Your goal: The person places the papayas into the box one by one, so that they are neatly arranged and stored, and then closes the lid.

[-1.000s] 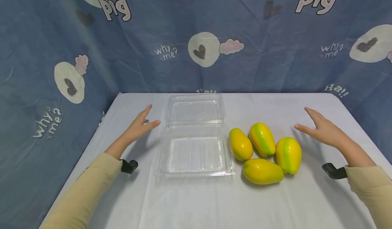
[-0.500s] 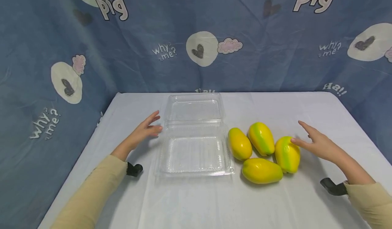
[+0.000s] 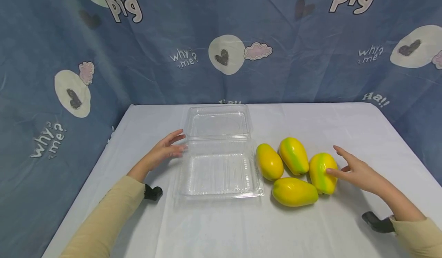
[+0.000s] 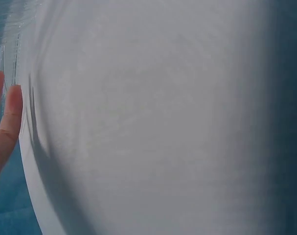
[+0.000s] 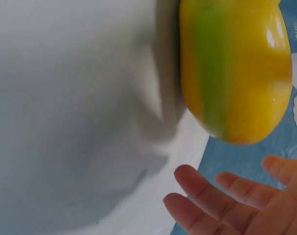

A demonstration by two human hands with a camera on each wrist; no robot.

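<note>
"Blue printed curtain [image 3: 155,78] behind white table [image 3: 207,227]. Head cam?"
"L hand [image 3: 161,154] loosely spread, nr left side of clear box [image 3: 217,173], lid [image 3: 219,124] back. R hand [image 3: 359,173] wide by rightmost fruit [image 3: 322,175], 1 of 4 yellow-green, all R of box."
"L wrist?"
"2 fingers [image 4: 11,112], apart; box blurry above."
"R wrist?"
"Fingers [image 5: 207,193] spread, gap btw them & fruit."

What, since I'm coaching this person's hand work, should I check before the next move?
1. Lid folded back from the tray: ok.
2. Four fruits beside the tray: ok.
3. Right hand at the rightmost fruit: ok.
4. Grip on that fruit: not ok; the right wrist view shows visible fingers apart from it.
5. Left hand touching the container's left edge: cannot tell.
</note>
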